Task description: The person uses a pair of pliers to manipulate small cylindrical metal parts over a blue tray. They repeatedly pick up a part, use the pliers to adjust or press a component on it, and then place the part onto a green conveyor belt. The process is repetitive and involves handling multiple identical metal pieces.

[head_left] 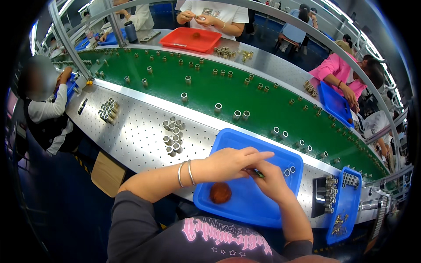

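Note:
Above a blue tray [263, 215], my left hand [230, 164] and right hand [269, 179] meet. Two metal bangles circle my left wrist. The left fingers reach across toward the right hand, pressed close together; what they grip is hidden. My right fingers are curled in a pinch around a small dark, greenish piece [258, 173], mostly covered and too small to name. A reddish-brown fibrous ball [220, 193] lies in the tray at the near left. Two short metal sleeves [287, 172] stand inside the tray, right of my hands.
Metal sleeves [175, 138] stand grouped on the perforated metal table [140, 144]. More ride a green conveyor belt [201, 94] beyond a metal rail. At right, a narrow blue tray [347, 210] holds small brass-coloured parts, beside a dark holder [319, 197] with sleeves. Co-workers sit around the belt.

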Action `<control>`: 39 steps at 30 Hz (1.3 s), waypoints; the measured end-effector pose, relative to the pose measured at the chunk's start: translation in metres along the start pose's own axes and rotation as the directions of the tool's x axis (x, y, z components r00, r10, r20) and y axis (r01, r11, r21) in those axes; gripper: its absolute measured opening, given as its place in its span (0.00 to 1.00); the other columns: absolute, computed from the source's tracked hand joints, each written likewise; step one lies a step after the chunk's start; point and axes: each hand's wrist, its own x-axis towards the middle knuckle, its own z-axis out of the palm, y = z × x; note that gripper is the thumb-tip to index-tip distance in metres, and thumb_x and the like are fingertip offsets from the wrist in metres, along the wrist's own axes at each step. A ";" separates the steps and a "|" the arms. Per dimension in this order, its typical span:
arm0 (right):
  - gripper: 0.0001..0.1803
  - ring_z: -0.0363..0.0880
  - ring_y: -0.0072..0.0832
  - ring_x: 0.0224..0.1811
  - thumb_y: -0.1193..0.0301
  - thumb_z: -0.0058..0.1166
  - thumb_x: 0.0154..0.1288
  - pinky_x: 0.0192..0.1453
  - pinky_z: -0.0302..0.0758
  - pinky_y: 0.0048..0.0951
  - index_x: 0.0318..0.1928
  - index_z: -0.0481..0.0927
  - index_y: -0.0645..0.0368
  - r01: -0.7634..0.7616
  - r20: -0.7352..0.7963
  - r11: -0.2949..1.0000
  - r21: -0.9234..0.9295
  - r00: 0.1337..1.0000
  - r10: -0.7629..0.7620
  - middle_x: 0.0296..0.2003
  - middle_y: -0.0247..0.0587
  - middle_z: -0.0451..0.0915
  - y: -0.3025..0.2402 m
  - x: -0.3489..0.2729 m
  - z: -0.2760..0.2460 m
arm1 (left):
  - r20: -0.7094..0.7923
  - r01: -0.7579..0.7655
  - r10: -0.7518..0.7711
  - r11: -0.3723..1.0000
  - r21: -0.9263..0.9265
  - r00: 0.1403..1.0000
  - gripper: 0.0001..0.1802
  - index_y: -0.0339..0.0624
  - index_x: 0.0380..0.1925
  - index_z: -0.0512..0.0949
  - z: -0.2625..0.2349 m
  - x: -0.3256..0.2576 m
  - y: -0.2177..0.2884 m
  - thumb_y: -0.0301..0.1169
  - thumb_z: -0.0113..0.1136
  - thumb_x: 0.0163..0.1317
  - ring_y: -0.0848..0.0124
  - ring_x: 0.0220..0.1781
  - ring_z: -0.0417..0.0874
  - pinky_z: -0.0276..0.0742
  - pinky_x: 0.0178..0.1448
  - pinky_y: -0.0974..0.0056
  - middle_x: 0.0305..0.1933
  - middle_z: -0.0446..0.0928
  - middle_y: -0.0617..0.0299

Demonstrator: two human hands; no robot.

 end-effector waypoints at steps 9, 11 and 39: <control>0.05 0.76 0.24 0.32 0.79 0.54 0.58 0.35 0.71 0.22 0.36 0.78 0.64 -0.084 -0.210 0.959 0.270 0.967 0.144 0.31 0.39 0.79 -0.013 -0.016 -0.005 | -0.112 0.200 -0.421 0.628 -0.752 0.900 0.14 0.36 0.48 0.74 0.032 -0.032 -0.008 0.29 0.51 0.65 0.76 0.44 0.76 0.73 0.49 0.70 0.42 0.77 0.62; 0.05 0.76 0.24 0.33 0.79 0.54 0.58 0.36 0.71 0.22 0.36 0.78 0.64 -0.087 -0.185 0.964 0.252 0.973 0.137 0.32 0.39 0.79 -0.011 -0.023 -0.001 | -0.039 0.147 -0.396 0.429 -0.891 0.917 0.17 0.35 0.52 0.72 0.043 -0.036 -0.006 0.29 0.50 0.66 0.75 0.43 0.77 0.72 0.51 0.70 0.45 0.77 0.60; 0.07 0.72 0.21 0.26 0.72 0.57 0.58 0.30 0.67 0.21 0.33 0.78 0.63 -0.203 -0.065 0.833 0.514 0.960 0.274 0.26 0.36 0.77 -0.009 -0.030 0.013 | -0.183 0.163 -0.497 0.574 -0.803 0.848 0.28 0.40 0.54 0.71 0.075 -0.039 0.002 0.18 0.62 0.51 0.70 0.42 0.80 0.78 0.44 0.68 0.41 0.78 0.56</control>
